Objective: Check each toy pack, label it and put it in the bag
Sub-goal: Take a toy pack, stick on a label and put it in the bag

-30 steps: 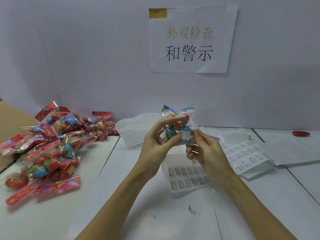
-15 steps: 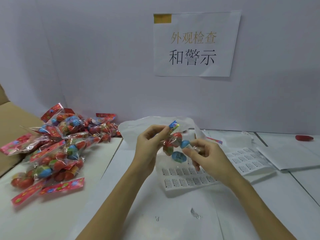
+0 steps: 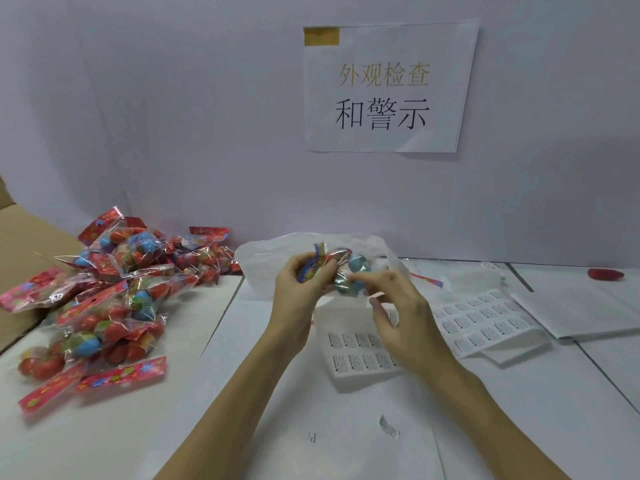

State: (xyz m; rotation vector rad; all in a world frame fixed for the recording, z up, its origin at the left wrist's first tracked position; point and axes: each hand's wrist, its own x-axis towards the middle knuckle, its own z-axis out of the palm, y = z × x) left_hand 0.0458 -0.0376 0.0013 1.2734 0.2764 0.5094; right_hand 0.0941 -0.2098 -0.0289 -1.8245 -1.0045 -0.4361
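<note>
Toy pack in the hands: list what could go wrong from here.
1. The left hand pinches the toy pack only by its printed header, while the right hand barely touches it, so it may slip.
2. The white bag behind lies slack, so the pack may catch on its rim.
3. The label sheets lie below; a dropped pack could scatter them.

A heap of toy packs (image 3: 114,299) lies at the left of the table (image 3: 242,427), a cardboard box (image 3: 24,244) at its far left edge. At centre, both hands hold one toy pack (image 3: 341,271) above the table, in front of the bag (image 3: 277,261). Label sheets (image 3: 485,323) lie right of centre. A paper sign (image 3: 384,88) hangs on the wall behind.
</note>
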